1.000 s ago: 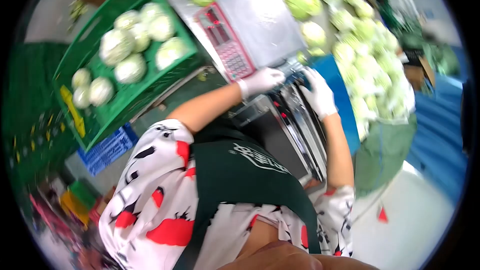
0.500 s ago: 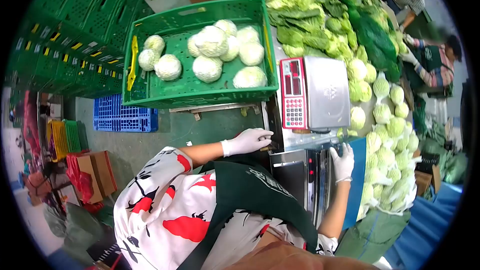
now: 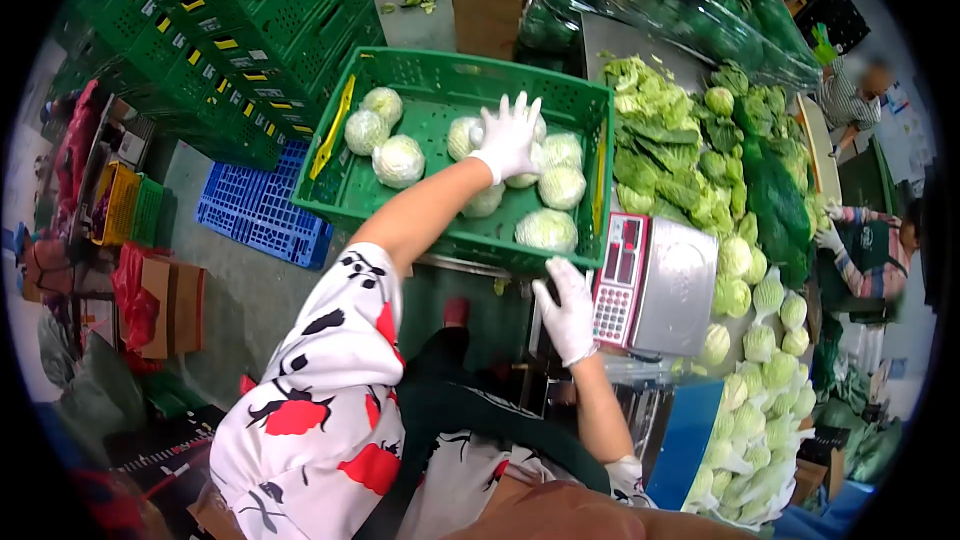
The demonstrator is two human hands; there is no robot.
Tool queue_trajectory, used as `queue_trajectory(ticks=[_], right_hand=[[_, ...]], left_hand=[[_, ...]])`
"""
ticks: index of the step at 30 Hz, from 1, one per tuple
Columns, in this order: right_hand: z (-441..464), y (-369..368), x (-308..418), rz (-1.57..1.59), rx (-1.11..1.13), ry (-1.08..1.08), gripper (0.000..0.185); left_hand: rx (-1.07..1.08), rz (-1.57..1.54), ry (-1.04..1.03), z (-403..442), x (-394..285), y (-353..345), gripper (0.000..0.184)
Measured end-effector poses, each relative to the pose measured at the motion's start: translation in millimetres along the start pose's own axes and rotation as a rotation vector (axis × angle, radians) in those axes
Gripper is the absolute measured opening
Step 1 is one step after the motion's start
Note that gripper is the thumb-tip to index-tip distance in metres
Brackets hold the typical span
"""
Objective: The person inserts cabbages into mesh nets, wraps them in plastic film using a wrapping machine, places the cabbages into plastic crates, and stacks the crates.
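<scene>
Inside the green crate [image 3: 450, 58] lie several round, pale green cabbages that look wrapped. My left hand [image 3: 508, 140], in a white glove, rests over the heap of cabbages with its fingers spread; it partly covers the ones beneath. A cabbage [image 3: 547, 231] lies in the crate's near right corner, and another cabbage [image 3: 398, 161] sits on its left side. My right hand [image 3: 568, 316], also gloved, is open with thumb and fingers apart. It is beside the red-framed keypad of the weighing scale [image 3: 675, 285], just below the crate's corner, holding nothing.
Stacked green crates [image 3: 220, 30] rise on the left, beside a blue plastic pallet [image 3: 265, 202]. Loose cabbage leaves [image 3: 655, 130] and netted cabbages [image 3: 765, 390] lie along the right. A cardboard box [image 3: 490, 0] stands behind. Two people are at the far right.
My left hand has moved up and forward from the bench edge onto the cabbages in the crate. My right hand has moved left from the machine to beside the scale. The view has shifted.
</scene>
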State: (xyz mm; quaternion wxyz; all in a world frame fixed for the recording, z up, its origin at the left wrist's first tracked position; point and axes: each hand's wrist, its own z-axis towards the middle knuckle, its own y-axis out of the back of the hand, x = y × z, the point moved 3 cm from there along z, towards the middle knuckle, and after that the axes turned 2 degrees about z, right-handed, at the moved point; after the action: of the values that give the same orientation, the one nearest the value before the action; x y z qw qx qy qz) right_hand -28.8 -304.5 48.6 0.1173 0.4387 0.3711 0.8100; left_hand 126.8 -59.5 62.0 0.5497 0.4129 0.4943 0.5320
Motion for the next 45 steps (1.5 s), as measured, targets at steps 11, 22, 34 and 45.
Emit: queue_trajectory(ticks=[11, 22, 34, 45], right_hand=[[-6, 25, -22, -0.001, -0.003, -0.339, 0.026], [75, 15, -21, -0.021, -0.148, -0.341, 0.027], [189, -51, -235, 0.581, -0.118, -0.806, 0.025], [227, -45, -189, 0.747, 0.038, -1.142, 0.038]], left_hand=[[-0.044, -1.243, 0.480, 14, 159, -51, 0.095], [-0.358, -0.379, 0.464, -83, 340, 26, 0.061], [-0.140, -0.939, 0.874, -137, 375, -21, 0.036], [0.185, -0.981, 0.943, -130, 385, -7, 0.072]])
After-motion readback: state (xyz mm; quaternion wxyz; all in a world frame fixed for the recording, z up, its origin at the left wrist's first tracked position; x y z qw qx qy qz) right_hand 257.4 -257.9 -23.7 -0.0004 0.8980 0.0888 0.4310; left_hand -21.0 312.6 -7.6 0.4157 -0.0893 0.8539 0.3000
